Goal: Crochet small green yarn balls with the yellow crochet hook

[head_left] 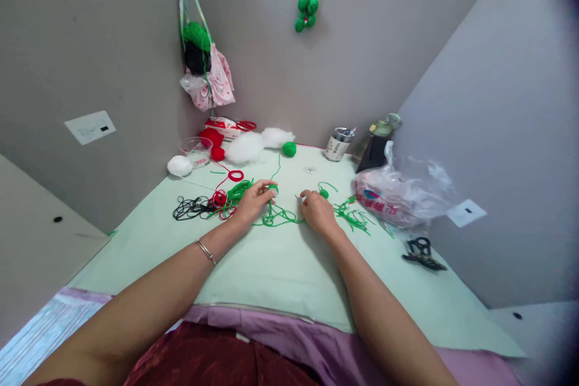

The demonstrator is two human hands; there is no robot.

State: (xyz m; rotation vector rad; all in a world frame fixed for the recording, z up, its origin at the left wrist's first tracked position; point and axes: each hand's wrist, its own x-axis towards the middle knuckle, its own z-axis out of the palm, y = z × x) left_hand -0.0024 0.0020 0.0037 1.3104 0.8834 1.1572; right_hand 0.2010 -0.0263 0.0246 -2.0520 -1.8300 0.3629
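My left hand (256, 200) pinches a small green crocheted piece (273, 188) that shows a white patch, perhaps stuffing. My right hand (315, 210) is closed, thumb against fingers, around a thin pointed tool (297, 197); whether it is a needle or a crochet hook is too small to tell. Loose green yarn (280, 217) loops over the table between both hands. Just beyond the right hand lies a small green ball (324, 193) with a yarn tail. Left of my left hand are tangled green strands (239, 192) and black cord (192, 208).
White stuffing (246, 148), a green yarn ball (289, 149), red yarn (212, 137) and a clear plastic cup (197, 152) line the back. A pen tin (338, 145), a plastic bag (398, 193) and a black hair claw (423, 254) stand right. A green crocheted charm (307, 9) hangs above.
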